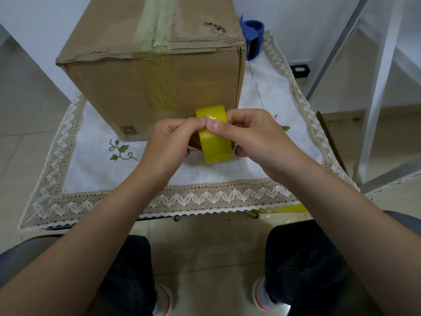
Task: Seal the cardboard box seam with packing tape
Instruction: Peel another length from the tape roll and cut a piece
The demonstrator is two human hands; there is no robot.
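The fingers (pixel 206 121) of both hands meet on a roll of yellow packing tape (pixel 215 142), held on edge just above the tabletop (pixel 328 124) near the middle of the view. The left hand (pixel 169 142) comes in from 7 o'clock and curls closed, its fingertips pressed to the top of the roll's outer face; the right hand (pixel 257 135) comes in from 4 o'clock, its thumb flat on the roll's outer face and its other fingers wrapped round the roll's right side, so both hands are closed on the roll. Just beyond the roll, toward 12 o'clock, a cardboard box (pixel 114 87) stands on a white embroidered tablecloth (pixel 118 176) with a lace zigzag border. A strip of yellowish tape (pixel 157 26) runs along the box's top seam and down the middle of the face nearest the person, ending just beside the roll. Behind the box's right corner, at about 1 o'clock, part of a blue tape dispenser (pixel 252 33) shows. At 5 o'clock from the roll, a short yellow strip (pixel 282 208) lies along the near edge of the tabletop. At the bottom of the view are the person's dark trousers (pixel 303 258) and white shoes (pixel 164 299) on a tiled floor (pixel 205 247).
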